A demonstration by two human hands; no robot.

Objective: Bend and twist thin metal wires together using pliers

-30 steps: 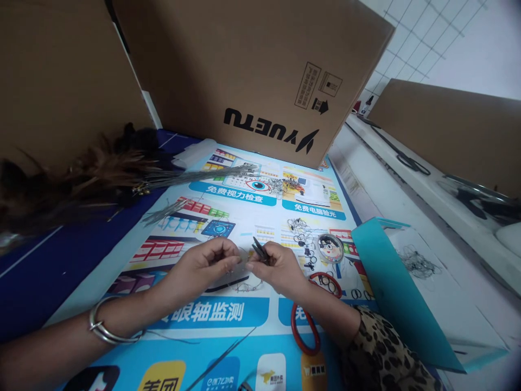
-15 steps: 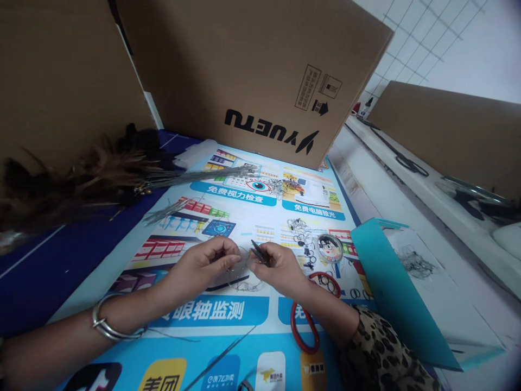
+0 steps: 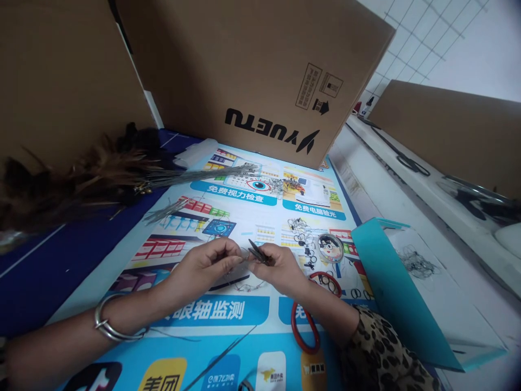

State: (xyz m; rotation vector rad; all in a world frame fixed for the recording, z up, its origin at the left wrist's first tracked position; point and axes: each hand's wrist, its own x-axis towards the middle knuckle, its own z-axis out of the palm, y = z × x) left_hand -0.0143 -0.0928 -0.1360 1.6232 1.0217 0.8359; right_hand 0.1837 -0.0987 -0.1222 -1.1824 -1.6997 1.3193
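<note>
In the middle of the frame, my two hands work close together over the table (image 3: 272,342), which has a bright printed cover. My left grip (image 3: 215,259) is narrow, thumb and forefinger pinched on a thin wire (image 3: 245,256) that shows faintly in the gap between my hands. My right grip (image 3: 277,267) is closed around a dark tool (image 3: 258,251), whose pointed end juts out toward the upper left, past my fingers; I cannot tell whether its tips touch the wire. Just below both hands, a fine beaded strand (image 3: 248,288) lies on the cover.

At the lower left, a silver bangle (image 3: 101,325) circles my left wrist. At the lower right, my spotted sleeve (image 3: 380,347) ends on my forearm, which crosses over a pair of red handles (image 3: 307,350). Right of centre are a tangle (image 3: 300,231) of dark wire, a round dish (image 3: 330,248) and, lower, some black rings (image 3: 361,294).

At the right of the frame, a teal box (image 3: 399,298) lies open, with a heap (image 3: 417,262) of thin wire on its white inside. Toward the upper left, a bundle (image 3: 203,175) of grey wires points away from brown feathers (image 3: 93,168). A big carton (image 3: 260,70), its lettering upside down, stands behind, at the top.
</note>
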